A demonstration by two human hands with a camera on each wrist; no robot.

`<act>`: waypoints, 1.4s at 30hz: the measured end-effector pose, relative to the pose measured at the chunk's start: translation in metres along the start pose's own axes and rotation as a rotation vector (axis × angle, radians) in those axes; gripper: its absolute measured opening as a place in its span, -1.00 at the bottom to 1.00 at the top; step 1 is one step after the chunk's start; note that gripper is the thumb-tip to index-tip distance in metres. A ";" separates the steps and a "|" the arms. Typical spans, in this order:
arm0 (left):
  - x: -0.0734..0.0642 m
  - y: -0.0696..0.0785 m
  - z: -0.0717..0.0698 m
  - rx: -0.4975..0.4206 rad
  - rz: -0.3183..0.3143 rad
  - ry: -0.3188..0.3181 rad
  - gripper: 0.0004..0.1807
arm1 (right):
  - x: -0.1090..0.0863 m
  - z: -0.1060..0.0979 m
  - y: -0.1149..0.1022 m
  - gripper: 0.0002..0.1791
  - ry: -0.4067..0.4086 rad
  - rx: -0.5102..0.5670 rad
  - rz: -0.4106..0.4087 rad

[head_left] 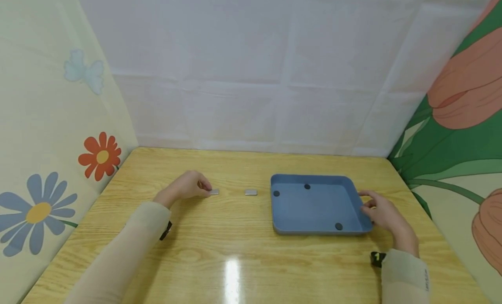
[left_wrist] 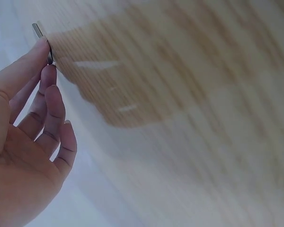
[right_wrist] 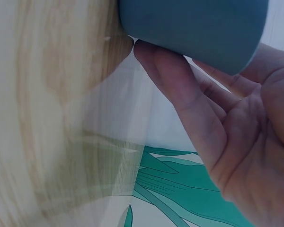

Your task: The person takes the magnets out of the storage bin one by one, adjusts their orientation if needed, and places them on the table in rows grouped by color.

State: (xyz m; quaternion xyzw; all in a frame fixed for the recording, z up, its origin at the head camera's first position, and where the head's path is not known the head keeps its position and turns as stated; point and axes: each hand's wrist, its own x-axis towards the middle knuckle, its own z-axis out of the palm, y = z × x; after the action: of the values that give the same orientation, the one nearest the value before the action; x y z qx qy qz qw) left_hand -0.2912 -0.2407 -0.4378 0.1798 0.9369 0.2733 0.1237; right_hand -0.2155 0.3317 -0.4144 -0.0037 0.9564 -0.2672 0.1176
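Observation:
My left hand (head_left: 190,185) is over the left part of the table and pinches a small flat silver rectangular piece (head_left: 214,192) between thumb and fingertips. In the left wrist view the piece (left_wrist: 37,31) shows edge-on, close to the wood, its near end covered by the thumb. A second silver piece (head_left: 251,192) lies to its right. My right hand (head_left: 386,214) grips the right wall of a shallow blue tray (head_left: 313,210). Seen from the right wrist, the fingers (right_wrist: 180,85) press against the outside of the tray (right_wrist: 194,28), and its wall hides their far ends.
Inside the tray are three small dark discs: one at the left (head_left: 276,193), one by the back wall (head_left: 307,186) and one near the front right (head_left: 339,226). The wooden table (head_left: 219,251) meets a white cloth (head_left: 235,77) behind and flower-printed sheets at both sides.

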 end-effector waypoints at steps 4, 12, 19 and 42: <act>0.001 0.002 0.001 -0.013 0.000 -0.014 -0.86 | -0.001 0.000 -0.001 -0.46 0.003 -0.002 -0.006; 0.002 0.004 0.001 -0.008 -0.001 -0.020 -0.87 | 0.000 0.000 -0.001 -0.46 0.005 -0.005 -0.018; 0.003 0.005 0.001 0.007 -0.010 -0.024 -0.87 | 0.000 0.000 -0.001 -0.46 0.006 -0.001 -0.024; 0.013 0.051 -0.008 0.185 0.037 0.011 -0.60 | -0.002 -0.001 -0.002 -0.46 0.004 0.008 -0.017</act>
State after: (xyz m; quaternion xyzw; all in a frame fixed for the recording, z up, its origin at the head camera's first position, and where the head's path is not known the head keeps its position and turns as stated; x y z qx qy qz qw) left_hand -0.2914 -0.1992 -0.4050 0.2063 0.9552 0.1890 0.0962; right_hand -0.2141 0.3307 -0.4123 -0.0106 0.9555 -0.2719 0.1136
